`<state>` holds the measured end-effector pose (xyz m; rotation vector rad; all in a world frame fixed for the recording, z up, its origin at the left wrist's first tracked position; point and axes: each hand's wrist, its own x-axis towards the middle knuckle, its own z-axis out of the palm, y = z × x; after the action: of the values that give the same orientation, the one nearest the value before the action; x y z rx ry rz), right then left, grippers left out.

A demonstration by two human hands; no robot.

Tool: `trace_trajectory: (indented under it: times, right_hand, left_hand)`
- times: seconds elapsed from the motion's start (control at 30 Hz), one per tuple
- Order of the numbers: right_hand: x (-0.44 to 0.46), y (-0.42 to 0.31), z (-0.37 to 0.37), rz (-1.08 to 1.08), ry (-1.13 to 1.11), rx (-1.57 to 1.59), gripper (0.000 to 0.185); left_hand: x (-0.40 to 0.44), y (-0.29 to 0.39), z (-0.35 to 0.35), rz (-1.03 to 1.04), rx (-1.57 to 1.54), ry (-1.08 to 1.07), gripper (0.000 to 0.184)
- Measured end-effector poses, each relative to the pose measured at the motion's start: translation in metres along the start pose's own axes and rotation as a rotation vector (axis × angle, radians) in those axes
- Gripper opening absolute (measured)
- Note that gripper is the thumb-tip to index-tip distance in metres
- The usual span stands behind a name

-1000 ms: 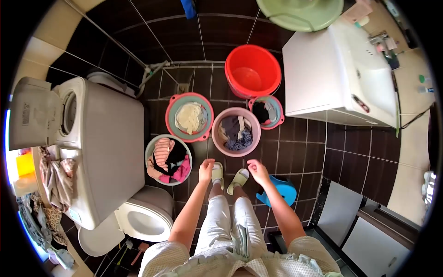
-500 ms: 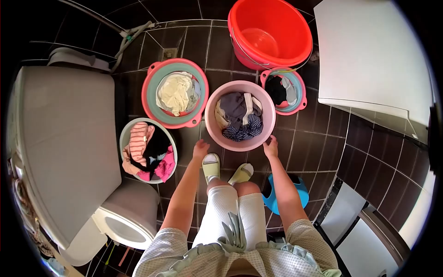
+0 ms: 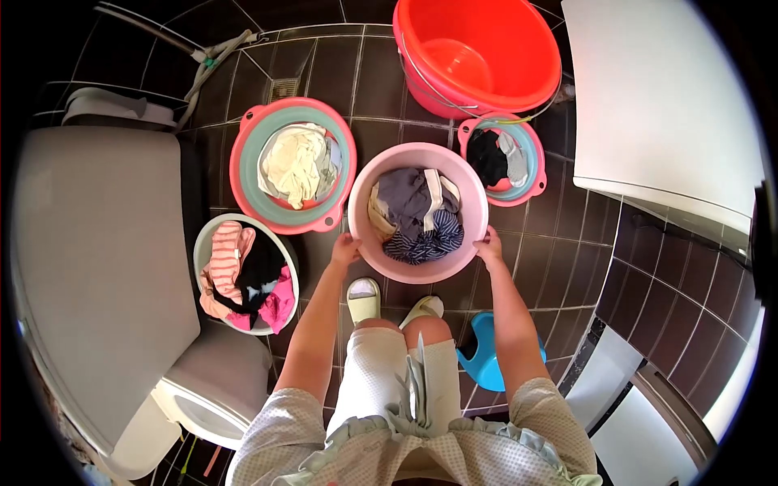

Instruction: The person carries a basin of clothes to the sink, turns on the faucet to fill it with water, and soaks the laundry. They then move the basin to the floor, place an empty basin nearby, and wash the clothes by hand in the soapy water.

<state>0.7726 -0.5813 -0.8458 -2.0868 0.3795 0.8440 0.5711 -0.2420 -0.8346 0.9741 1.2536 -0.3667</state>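
A pale pink basin (image 3: 475, 212) is in front of my feet, with a dark grey garment (image 3: 403, 196) and a navy striped cloth (image 3: 428, 243) inside. My left hand (image 3: 346, 249) has its fingers closed on the left side of the rim. On the opposite side, my right hand (image 3: 489, 246) grips the rim, its thumb toward the basin. Whether the basin's bottom touches the floor cannot be made out.
A pink-and-green basin (image 3: 248, 162) holds cream clothes; below it a whitish basin (image 3: 206, 236) holds pink and black ones. A smaller basin (image 3: 536, 162) with black and grey items stands under a large red bucket (image 3: 494, 93). A blue stool (image 3: 488, 360) is by my right leg.
Both hands have come up from beside the basin and closed on its rim. The basin appears slightly larger and nearer to me; the whole view has shifted a little.
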Motion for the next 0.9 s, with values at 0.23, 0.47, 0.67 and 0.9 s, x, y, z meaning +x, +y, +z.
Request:
trace_trajectory:
  times: [0.23, 0.47, 0.67, 0.9]
  right_hand:
    - [-0.103, -0.039, -0.046, 0.114, -0.157, 0.248, 0.064]
    - [-0.240, -0.103, -0.109, 0.141, -0.213, 0.403, 0.061]
    - [-0.374, -0.195, -0.155, 0.063, -0.170, 0.507, 0.060]
    - [-0.461, -0.297, -0.182, -0.147, -0.229, 0.618, 0.058]
  left_hand:
    - [-0.091, -0.005, -0.007, 0.179, -0.149, -0.143, 0.026]
    - [-0.261, 0.063, 0.001, 0.299, -0.169, -0.084, 0.023]
    - [-0.415, 0.154, -0.008, 0.396, -0.285, -0.040, 0.027]
    - [-0.527, 0.236, -0.024, 0.690, -0.372, 0.087, 0.016]
